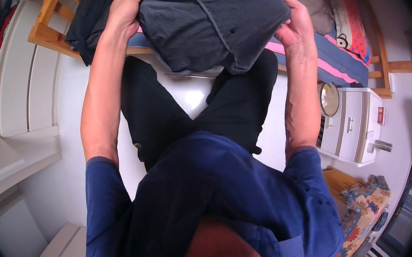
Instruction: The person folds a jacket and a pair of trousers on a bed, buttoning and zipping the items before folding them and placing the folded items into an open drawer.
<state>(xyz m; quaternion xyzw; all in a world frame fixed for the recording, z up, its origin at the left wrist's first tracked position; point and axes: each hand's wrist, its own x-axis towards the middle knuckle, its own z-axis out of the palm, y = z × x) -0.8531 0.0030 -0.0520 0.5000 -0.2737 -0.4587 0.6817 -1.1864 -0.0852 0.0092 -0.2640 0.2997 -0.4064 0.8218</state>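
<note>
Stretched between my two hands is a dark grey cloth garment (pixel 197 31), with a seam running slantwise across it and a small dark spot on its right part. My left hand (pixel 126 8) grips its left edge, thumb on top. On the opposite edge my right hand (pixel 295 24) has closed round the fabric, thumb pointing up and away from me. The garment hangs over the near edge of the bed, its lower hem just beyond my knees. What kind of garment it is I cannot tell.
The wooden-framed bed (pixel 49 34) bears a blue and pink striped sheet (pixel 343 63), dark clothes (pixel 95 9) and a patterned pillow (pixel 352 28). A white drawer cabinet (pixel 351 125) stands right. Pale wardrobe panels (pixel 19 71) line the left. A flowered cloth (pixel 358 222) covers furniture at lower right.
</note>
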